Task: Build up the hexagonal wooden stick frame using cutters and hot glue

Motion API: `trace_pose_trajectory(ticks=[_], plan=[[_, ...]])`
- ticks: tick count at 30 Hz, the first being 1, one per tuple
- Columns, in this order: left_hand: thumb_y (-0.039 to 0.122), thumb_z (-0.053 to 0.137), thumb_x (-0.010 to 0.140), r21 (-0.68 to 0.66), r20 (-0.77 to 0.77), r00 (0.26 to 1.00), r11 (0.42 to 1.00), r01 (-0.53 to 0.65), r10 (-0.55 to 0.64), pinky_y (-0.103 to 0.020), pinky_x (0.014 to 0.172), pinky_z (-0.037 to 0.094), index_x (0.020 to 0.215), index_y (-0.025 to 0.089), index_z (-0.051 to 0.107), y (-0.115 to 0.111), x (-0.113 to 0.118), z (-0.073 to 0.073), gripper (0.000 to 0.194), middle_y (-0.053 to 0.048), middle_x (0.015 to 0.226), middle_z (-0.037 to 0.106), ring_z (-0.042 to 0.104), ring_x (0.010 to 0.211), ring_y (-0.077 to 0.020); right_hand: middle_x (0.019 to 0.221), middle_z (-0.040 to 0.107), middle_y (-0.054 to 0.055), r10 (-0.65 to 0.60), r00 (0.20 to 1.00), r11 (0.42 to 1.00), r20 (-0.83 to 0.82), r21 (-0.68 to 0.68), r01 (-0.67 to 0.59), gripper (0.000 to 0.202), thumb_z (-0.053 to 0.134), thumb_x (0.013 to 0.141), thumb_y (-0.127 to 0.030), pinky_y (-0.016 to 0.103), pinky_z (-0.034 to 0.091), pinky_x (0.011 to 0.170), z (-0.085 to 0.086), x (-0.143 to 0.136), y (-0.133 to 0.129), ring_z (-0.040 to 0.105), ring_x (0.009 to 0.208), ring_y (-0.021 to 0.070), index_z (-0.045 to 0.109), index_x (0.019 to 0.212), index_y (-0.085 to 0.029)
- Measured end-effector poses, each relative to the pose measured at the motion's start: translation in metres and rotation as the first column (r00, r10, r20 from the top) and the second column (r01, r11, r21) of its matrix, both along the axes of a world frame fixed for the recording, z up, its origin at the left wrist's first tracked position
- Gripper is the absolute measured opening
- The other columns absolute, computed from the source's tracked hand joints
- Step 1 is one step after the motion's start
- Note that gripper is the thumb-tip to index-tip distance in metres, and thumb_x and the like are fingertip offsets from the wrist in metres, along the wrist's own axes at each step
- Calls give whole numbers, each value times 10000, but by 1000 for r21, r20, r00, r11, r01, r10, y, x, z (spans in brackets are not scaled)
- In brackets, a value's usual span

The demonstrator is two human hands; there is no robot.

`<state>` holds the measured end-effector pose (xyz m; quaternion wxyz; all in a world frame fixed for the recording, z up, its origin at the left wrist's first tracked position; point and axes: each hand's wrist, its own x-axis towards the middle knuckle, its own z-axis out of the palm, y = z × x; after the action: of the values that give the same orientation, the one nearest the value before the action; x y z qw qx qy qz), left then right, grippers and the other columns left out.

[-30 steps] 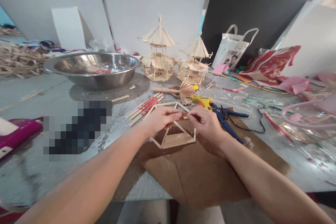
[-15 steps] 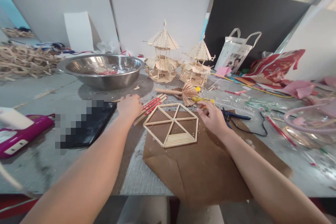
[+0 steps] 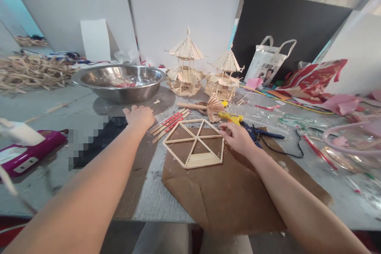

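On brown paper [image 3: 238,198] lies a flat hexagonal frame [image 3: 197,138] of pale wooden sticks with crossing spokes; its front segment is partly filled by a row of sticks. My right hand [image 3: 238,137] has its thumb and fingers bent closed at the frame's right corner. My left hand [image 3: 139,118] is palm down above the far end of a dark tablet-like device [image 3: 111,137], fingers apart, with nothing visible in it. Several sticks with red wrapping [image 3: 171,123] lie between left hand and frame. A yellow-and-blue glue gun [image 3: 251,129] is just beyond my right hand.
Two stick pagoda models [image 3: 186,75] stand at the back beside a steel basin [image 3: 119,91]. A purple power strip [image 3: 38,151] is at left. A folded paper fan [image 3: 214,109] lies behind the frame. Plastic scraps and a black cord [image 3: 285,151] cover the right side.
My left hand has moved left, away from the red-wrapped sticks and over the dark device. My right hand has come down from beside the glue gun to the frame's right corner.
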<state>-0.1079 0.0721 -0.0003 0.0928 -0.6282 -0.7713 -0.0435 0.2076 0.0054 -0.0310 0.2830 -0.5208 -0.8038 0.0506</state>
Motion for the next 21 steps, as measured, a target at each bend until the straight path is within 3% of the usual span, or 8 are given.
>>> trace_pose_trajectory(ticks=[4,10,21], plan=[[178,418,629,-67,-120,993,998,12,-20,-501,858,184,814,130,668,8,-8,3,314,-192,877,637,484,940,-333,863,622,46,22,999,999,25,-32,-22,231,426,783,-272,250,399,610,2,0,-1,535,641,119,570,938,-180],[117,402,649,-108,-285,935,977,186,-209,-451,858,148,774,121,671,14,-3,6,297,-189,807,646,546,853,-320,786,625,33,33,996,999,87,-19,-31,221,412,791,-274,248,382,609,5,-1,-3,533,644,122,586,891,-181],[132,429,656,-196,-327,893,946,257,-310,-398,823,181,769,140,668,16,0,11,264,-181,814,648,543,874,-285,766,635,26,58,995,998,83,5,-59,213,411,793,-266,242,377,608,3,-1,-2,542,654,124,600,852,-187]])
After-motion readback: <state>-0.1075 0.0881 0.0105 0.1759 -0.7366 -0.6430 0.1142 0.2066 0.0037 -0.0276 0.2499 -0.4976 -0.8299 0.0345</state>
